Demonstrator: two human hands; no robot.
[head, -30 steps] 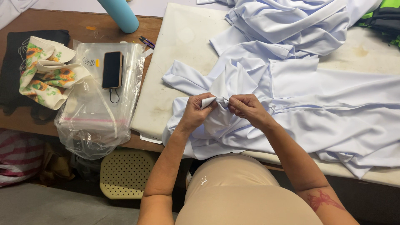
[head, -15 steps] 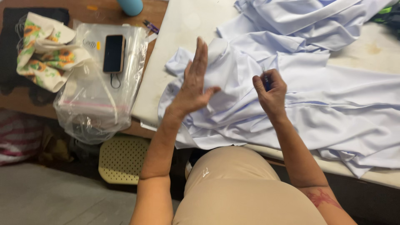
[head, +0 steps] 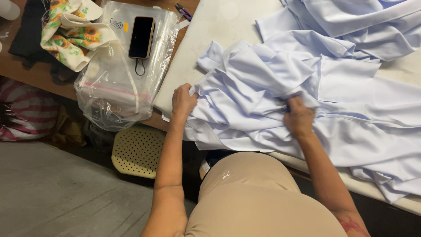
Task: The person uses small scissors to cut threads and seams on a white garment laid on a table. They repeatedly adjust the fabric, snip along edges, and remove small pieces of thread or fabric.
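While the camera is looking straight down from the person's head, both bare hands are working a heap of pale blue fabric (head: 280,87) lying rumpled across a white padded table (head: 210,30). The left hand (head: 183,100) is pinching the cloth's near-left edge, its grip closed on a fold at the table's rim. The right hand (head: 299,117) is bunched into the middle of the cloth, its grip clamped on a gathered ridge; something small and dark may be showing at the fingers, though it is too hidden to tell. The fabric looks light, soft and smooth, likely slippery and limp, so it is best held at seams or hems, where it is thicker. To the left, a black phone (head: 141,37) is lying on clear plastic bags (head: 115,92), beside a sunflower-print cloth (head: 72,37). A perforated yellow stool (head: 138,150) is standing below.
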